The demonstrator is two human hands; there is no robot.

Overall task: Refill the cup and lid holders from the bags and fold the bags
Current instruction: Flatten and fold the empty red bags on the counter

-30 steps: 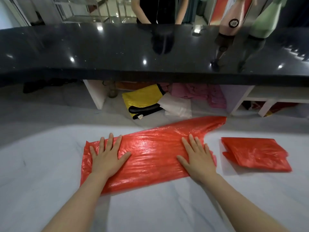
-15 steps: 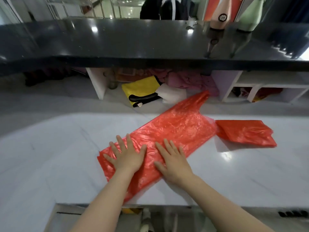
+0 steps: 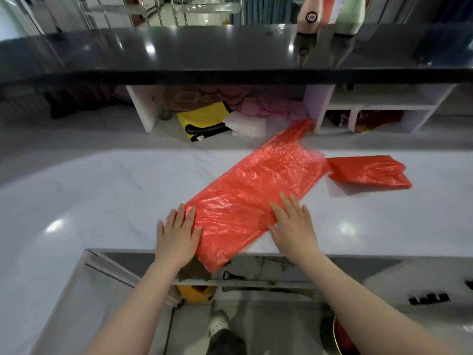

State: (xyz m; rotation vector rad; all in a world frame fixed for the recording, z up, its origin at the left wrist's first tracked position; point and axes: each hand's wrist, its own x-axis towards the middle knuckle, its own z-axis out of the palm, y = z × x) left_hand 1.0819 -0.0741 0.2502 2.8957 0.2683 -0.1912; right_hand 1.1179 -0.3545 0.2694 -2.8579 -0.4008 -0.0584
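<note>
A long red plastic bag (image 3: 256,190) lies flattened and diagonal on the white marble counter (image 3: 102,190), its handle end pointing to the far right and its near corner hanging over the counter's front edge. My left hand (image 3: 178,235) rests flat at the bag's left near edge, fingers straight. My right hand (image 3: 293,225) presses flat on the bag's right near edge. A second red bag (image 3: 368,171), folded into a small packet, lies on the counter to the right. No cup or lid holders are in view.
A raised black counter (image 3: 230,55) runs across the back, with pink and green bottles (image 3: 311,14) on it. Under it are white shelf cubbies holding a yellow bag (image 3: 202,119) and pink items. Below the front edge I see shelving and my shoe (image 3: 217,326).
The bag has turned from lying crosswise to a diagonal and slid toward me, its corner now over the front edge. Both hands moved to the bag's near sides and apart.
</note>
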